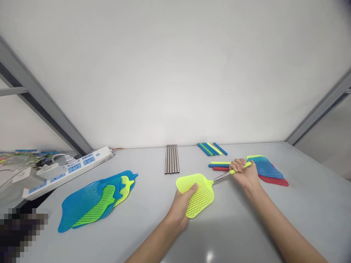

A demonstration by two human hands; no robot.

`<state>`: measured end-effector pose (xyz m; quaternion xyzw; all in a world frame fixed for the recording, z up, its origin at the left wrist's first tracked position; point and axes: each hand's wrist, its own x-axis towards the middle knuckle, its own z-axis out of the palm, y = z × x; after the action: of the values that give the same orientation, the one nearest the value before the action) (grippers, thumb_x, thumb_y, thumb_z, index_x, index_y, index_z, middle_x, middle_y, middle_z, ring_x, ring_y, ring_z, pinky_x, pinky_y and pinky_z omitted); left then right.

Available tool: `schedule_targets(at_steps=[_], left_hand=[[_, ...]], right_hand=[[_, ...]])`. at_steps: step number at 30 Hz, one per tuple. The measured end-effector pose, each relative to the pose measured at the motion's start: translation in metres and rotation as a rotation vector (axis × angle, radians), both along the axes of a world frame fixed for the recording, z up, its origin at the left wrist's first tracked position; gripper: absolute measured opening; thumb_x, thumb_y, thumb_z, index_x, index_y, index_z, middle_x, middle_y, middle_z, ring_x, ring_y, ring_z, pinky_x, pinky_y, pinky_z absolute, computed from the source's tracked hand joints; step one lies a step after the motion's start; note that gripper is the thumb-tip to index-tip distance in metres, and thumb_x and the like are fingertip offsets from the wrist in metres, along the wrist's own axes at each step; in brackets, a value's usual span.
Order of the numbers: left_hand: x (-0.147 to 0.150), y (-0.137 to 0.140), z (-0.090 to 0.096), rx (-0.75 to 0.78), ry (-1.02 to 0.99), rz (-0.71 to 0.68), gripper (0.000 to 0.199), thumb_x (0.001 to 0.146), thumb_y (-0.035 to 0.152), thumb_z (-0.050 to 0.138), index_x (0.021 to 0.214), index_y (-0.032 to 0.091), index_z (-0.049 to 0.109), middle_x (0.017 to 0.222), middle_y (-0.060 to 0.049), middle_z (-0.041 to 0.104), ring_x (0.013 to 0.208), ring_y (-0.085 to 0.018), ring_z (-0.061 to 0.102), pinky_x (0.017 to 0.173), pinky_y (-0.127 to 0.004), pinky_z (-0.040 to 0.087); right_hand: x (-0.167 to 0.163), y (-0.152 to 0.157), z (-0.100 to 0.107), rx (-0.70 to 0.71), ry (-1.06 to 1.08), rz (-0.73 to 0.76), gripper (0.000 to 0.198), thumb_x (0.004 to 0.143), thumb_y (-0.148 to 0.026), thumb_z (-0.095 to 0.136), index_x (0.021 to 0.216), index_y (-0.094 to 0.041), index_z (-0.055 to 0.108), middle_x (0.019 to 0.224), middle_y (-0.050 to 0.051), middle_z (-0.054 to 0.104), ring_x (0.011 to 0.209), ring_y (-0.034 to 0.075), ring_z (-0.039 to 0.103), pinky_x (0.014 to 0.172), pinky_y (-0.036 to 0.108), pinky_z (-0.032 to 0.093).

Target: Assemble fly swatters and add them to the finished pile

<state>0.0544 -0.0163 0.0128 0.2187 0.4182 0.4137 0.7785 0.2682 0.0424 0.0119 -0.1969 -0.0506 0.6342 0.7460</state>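
Observation:
A yellow-green fly swatter [203, 202] is held in the air between both hands. My left hand [179, 208] grips its perforated head, thumb on top and fingers beneath. A short metal rod [222, 176] runs from the head's neck into the yellow grip [248, 164]. My right hand [244, 173] is closed around that grip, with the grip's end sticking out past the thumb. Behind the right hand lie a blue swatter head [264, 167] and a red swatter head [274, 180], overlapping. Blue grips [219, 166] and others show left of the hand; the hand hides what lies between.
Several metal rods [172, 159] lie side by side near the wall. Several coloured grips [211, 149] lie right of them. At left, blue and green swatter heads [79, 204] form an overlapping pile. A power strip [74, 168] with plugs runs along the left edge.

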Motion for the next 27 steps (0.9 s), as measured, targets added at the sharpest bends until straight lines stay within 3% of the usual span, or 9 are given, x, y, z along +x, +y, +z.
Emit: schedule_targets(at_steps=[7, 11, 20, 27], left_hand=[[0.002, -0.002, -0.001, 0.000, -0.019, 0.007, 0.040, 0.067, 0.033, 0.060, 0.100, 0.012, 0.055, 0.100, -0.013, 0.059, 0.084, -0.022, 0.059, 0.074, -0.030, 0.047], [0.003, -0.001, -0.002, -0.035, -0.002, 0.034, 0.039, 0.067, 0.032, 0.060, 0.099, 0.010, 0.055, 0.100, -0.014, 0.059, 0.085, -0.022, 0.059, 0.074, -0.031, 0.047], [0.003, -0.003, 0.000, -0.015, -0.038, 0.020, 0.036, 0.067, 0.030, 0.060, 0.098, 0.011, 0.055, 0.101, -0.014, 0.059, 0.087, -0.024, 0.058, 0.076, -0.034, 0.047], [0.001, -0.002, 0.000, 0.006, -0.015, 0.012, 0.036, 0.067, 0.032, 0.061, 0.097, 0.012, 0.056, 0.100, -0.013, 0.059, 0.087, -0.023, 0.058, 0.076, -0.033, 0.046]], right_hand=[[0.000, 0.001, -0.004, -0.036, 0.032, -0.143, 0.031, 0.081, -0.028, 0.014, 0.056, -0.018, 0.030, 0.050, -0.002, 0.030, 0.039, 0.008, 0.029, 0.038, 0.022, 0.031], [0.005, 0.007, -0.006, -0.062, 0.069, -0.117, 0.027, 0.082, -0.019, 0.017, 0.059, -0.017, 0.030, 0.051, -0.003, 0.030, 0.039, 0.007, 0.029, 0.039, 0.021, 0.031], [0.008, 0.005, -0.003, -0.075, 0.136, -0.064, 0.023, 0.079, -0.018, 0.021, 0.057, -0.018, 0.028, 0.048, -0.004, 0.028, 0.037, 0.007, 0.028, 0.038, 0.021, 0.031], [0.013, 0.006, -0.015, -0.057, 0.063, -0.069, 0.019, 0.070, -0.017, 0.026, 0.051, -0.017, 0.024, 0.043, -0.004, 0.025, 0.035, 0.007, 0.028, 0.037, 0.020, 0.030]])
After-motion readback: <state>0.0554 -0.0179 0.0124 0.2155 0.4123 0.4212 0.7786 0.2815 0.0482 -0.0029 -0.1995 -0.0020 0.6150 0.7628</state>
